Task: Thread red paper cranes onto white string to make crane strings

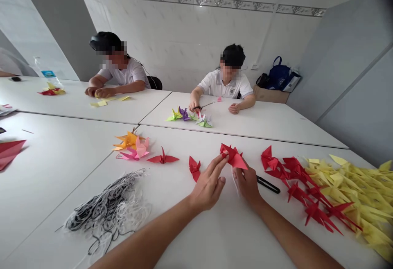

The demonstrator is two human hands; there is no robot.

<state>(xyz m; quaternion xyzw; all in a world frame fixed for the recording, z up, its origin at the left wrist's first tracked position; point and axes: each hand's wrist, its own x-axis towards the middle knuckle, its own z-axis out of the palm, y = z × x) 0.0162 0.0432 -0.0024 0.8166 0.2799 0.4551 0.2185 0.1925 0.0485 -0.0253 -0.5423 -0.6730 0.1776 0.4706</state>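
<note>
A red paper crane is held up between my two hands above the white table. My left hand has its fingertips pressed against the crane's left side, its thumb apart from the fingers. From below, my right hand grips the crane, its fingertips partly hidden by the red paper. A thin white strip hangs beside the right hand. Behind that hand a black looped handle sticks out; its other end is hidden. Another red crane lies just past my left hand, and one more sits farther left.
Red cranes and a yellow paper heap lie at right. A tangle of black and white cord is at left, below orange and pink cranes. Two co-workers sit opposite; one touches scissors near colourful cranes.
</note>
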